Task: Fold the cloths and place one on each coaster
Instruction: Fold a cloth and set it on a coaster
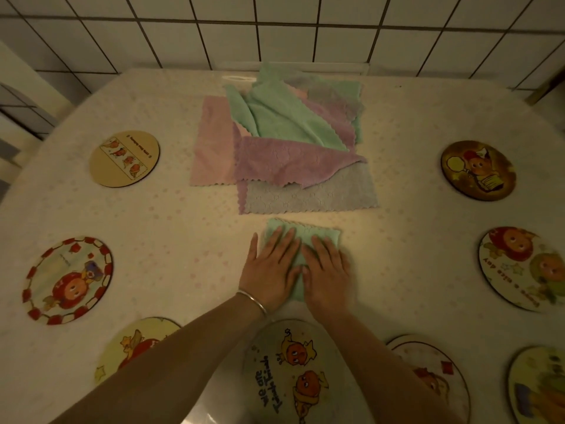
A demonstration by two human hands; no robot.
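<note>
A folded green cloth (318, 235) lies flat on the table in front of me. My left hand (270, 264) and my right hand (327, 270) rest palm down on it, side by side, fingers spread and pointing away. Behind it sits a loose pile of cloths (284, 139) in pink, green, purple and grey. Several round picture coasters ring the table: one at the far left (124, 159), one at the left (68, 280), one at the far right (477, 169), one at the right (519, 267), and one near me (293, 374), partly under my forearms.
The table wears a pale dotted cover (183, 240). A white tiled wall (275, 29) runs along its far edge. More coasters lie at the near left (134, 344) and near right (434, 371), (538, 384).
</note>
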